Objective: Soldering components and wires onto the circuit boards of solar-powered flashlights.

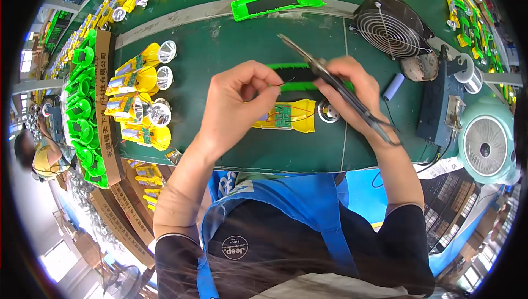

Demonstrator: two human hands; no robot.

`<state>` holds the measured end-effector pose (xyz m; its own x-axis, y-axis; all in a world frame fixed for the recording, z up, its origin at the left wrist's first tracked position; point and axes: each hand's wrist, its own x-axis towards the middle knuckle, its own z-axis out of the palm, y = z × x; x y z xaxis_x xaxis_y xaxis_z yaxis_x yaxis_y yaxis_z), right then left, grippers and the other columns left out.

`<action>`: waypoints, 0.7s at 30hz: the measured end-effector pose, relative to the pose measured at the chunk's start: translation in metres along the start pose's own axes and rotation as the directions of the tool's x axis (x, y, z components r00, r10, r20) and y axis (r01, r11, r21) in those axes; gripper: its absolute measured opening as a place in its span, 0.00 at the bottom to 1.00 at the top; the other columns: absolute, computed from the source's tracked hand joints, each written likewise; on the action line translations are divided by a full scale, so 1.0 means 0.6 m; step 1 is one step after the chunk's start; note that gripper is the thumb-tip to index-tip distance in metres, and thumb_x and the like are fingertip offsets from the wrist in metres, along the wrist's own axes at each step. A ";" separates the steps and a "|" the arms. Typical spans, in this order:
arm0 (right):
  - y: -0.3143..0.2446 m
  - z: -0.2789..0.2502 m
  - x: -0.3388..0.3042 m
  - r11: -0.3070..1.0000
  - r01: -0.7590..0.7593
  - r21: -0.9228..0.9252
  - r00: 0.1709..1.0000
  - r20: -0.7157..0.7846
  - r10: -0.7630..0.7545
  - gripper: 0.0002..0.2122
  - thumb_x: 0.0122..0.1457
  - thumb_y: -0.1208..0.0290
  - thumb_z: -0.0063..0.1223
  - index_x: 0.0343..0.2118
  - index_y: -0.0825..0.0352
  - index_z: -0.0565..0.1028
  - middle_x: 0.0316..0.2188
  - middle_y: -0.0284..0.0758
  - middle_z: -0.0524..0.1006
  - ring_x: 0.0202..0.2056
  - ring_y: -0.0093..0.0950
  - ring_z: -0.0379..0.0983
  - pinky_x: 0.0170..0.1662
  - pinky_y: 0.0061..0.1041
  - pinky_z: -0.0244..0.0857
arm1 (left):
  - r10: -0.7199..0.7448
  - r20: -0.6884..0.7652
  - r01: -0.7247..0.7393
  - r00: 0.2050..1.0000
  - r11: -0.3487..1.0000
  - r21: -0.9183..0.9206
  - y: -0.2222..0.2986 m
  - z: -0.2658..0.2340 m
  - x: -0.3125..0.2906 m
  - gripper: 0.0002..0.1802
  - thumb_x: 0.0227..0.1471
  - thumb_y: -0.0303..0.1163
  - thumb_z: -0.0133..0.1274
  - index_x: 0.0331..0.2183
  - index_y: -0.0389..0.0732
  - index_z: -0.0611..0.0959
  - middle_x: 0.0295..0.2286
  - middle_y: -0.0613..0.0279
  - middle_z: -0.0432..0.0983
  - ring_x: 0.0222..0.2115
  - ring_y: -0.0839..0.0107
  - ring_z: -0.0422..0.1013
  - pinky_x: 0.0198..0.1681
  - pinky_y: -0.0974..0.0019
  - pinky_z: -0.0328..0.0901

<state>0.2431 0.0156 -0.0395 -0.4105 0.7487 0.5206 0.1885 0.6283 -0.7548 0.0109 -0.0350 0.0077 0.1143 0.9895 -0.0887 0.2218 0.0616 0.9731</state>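
My left hand (pixel 236 98) is closed, thumb and forefinger pinching a thin black wire (pixel 288 81). Gripped in my right hand (pixel 355 87) is a long hand tool (pixel 352 100) with a narrow metal tip and dark handle; its exact kind is unclear. The tip points up and left, apart from the wire. Beneath my hands lies a yellow lamp housing (pixel 302 116) with a green circuit board (pixel 282 116), thin wires and a round silver reflector (pixel 328 113). Just beyond it is a green casing (pixel 298 86), partly covered by my fingers and the tool.
Yellow lamp assemblies (pixel 146 109) line the left, beside a cardboard box edge (pixel 108 117) and green parts (pixel 82 106). Another green casing (pixel 278 2) lies far off. Right are a black fan (pixel 388 32), a blue cylindrical cell (pixel 394 87), a dark box (pixel 437 109) and a solder spool (pixel 469 76).
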 end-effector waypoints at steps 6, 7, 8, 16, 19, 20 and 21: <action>-0.046 -0.030 -0.054 0.914 -0.378 0.148 0.917 -0.072 0.391 0.11 0.54 0.74 0.60 0.38 0.67 0.72 0.33 0.33 0.77 0.33 0.22 0.74 0.39 0.21 0.68 | 0.254 0.213 -0.327 0.944 0.820 0.470 -0.014 -0.040 0.025 0.05 0.45 0.19 0.56 0.27 0.39 0.79 0.26 0.68 0.70 0.27 0.78 0.66 0.30 0.72 0.61; -0.060 -0.033 -0.045 0.837 -0.461 0.293 0.856 -0.101 0.507 0.10 0.56 0.72 0.58 0.38 0.67 0.71 0.34 0.33 0.76 0.33 0.20 0.73 0.39 0.19 0.67 | 0.252 0.212 -0.324 0.944 0.821 0.470 -0.011 -0.041 0.032 0.05 0.45 0.19 0.56 0.27 0.39 0.79 0.26 0.68 0.70 0.27 0.78 0.66 0.30 0.72 0.61; -0.063 -0.049 -0.037 0.786 -0.507 0.352 0.827 -0.057 0.559 0.10 0.57 0.71 0.57 0.38 0.68 0.70 0.31 0.33 0.76 0.31 0.19 0.73 0.37 0.18 0.67 | 0.321 0.277 -0.423 0.906 0.701 0.575 -0.001 -0.040 0.041 0.05 0.43 0.21 0.57 0.26 0.41 0.79 0.28 0.67 0.69 0.31 0.73 0.66 0.34 0.69 0.60; -0.043 -0.051 -0.007 0.535 -0.749 0.392 0.628 0.160 0.762 0.13 0.55 0.66 0.57 0.34 0.71 0.70 0.21 0.35 0.75 0.21 0.20 0.72 0.23 0.16 0.65 | 0.297 0.575 -0.647 0.762 0.382 0.660 -0.008 -0.032 0.084 0.04 0.40 0.26 0.59 0.23 0.44 0.79 0.31 0.69 0.69 0.35 0.70 0.66 0.42 0.63 0.57; -0.039 -0.051 -0.002 0.526 -0.767 0.369 0.616 0.191 0.764 0.12 0.55 0.67 0.57 0.34 0.71 0.71 0.22 0.35 0.76 0.20 0.20 0.72 0.22 0.16 0.66 | 0.295 0.587 -0.657 0.754 0.351 0.667 -0.003 -0.033 0.088 0.05 0.37 0.25 0.59 0.22 0.44 0.80 0.29 0.69 0.69 0.35 0.70 0.67 0.42 0.63 0.58; -0.037 -0.050 -0.001 0.529 -0.771 0.356 0.618 0.217 0.755 0.12 0.55 0.68 0.57 0.34 0.72 0.71 0.23 0.35 0.76 0.20 0.20 0.73 0.22 0.16 0.66 | 0.322 0.579 -0.662 0.749 0.328 0.674 -0.009 -0.033 0.088 0.04 0.36 0.26 0.59 0.22 0.44 0.80 0.28 0.69 0.68 0.35 0.70 0.67 0.43 0.62 0.58; -0.036 -0.051 0.000 0.526 -0.773 0.355 0.615 0.217 0.758 0.12 0.55 0.68 0.57 0.34 0.72 0.71 0.23 0.35 0.76 0.20 0.20 0.73 0.22 0.16 0.66 | 0.321 0.580 -0.663 0.749 0.331 0.672 -0.008 -0.033 0.090 0.04 0.36 0.26 0.59 0.22 0.44 0.80 0.28 0.69 0.68 0.35 0.70 0.67 0.43 0.62 0.58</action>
<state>0.2661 0.0084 -0.0108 -0.3030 0.8909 -0.3385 0.1001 -0.3234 -0.9409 -0.0032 0.0210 0.0023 0.7184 0.6846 0.1233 0.6482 -0.7232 0.2384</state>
